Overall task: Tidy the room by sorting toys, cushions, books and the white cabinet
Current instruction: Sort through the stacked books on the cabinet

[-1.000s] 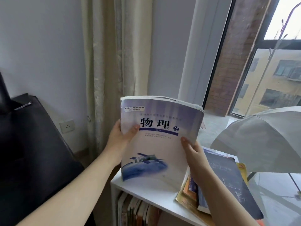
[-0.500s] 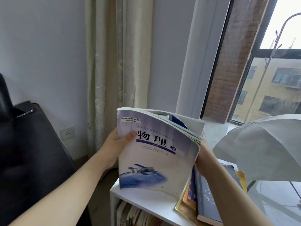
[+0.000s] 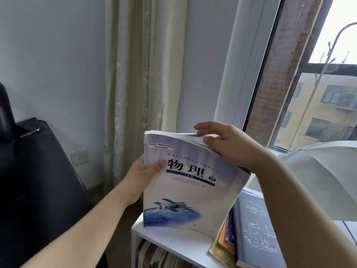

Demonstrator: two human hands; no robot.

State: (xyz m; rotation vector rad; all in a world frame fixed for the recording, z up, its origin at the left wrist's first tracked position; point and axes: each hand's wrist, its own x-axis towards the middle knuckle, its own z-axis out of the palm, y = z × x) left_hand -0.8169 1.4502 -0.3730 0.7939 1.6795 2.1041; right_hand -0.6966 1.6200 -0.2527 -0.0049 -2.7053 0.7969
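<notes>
Right hand [image 3: 231, 146] has shifted up to pinch the book [image 3: 185, 192] at its top corner (left hand [image 3: 139, 176] grips its spine), probably ahead of shelving.

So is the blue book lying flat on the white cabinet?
No, the left hand and right hand hold the blue book upright.

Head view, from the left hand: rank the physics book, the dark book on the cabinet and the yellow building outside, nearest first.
1. Physics book, gripped by the left hand.
2. Dark book, lower right on the cabinet.
3. Yellow building, outside, far right.
</notes>
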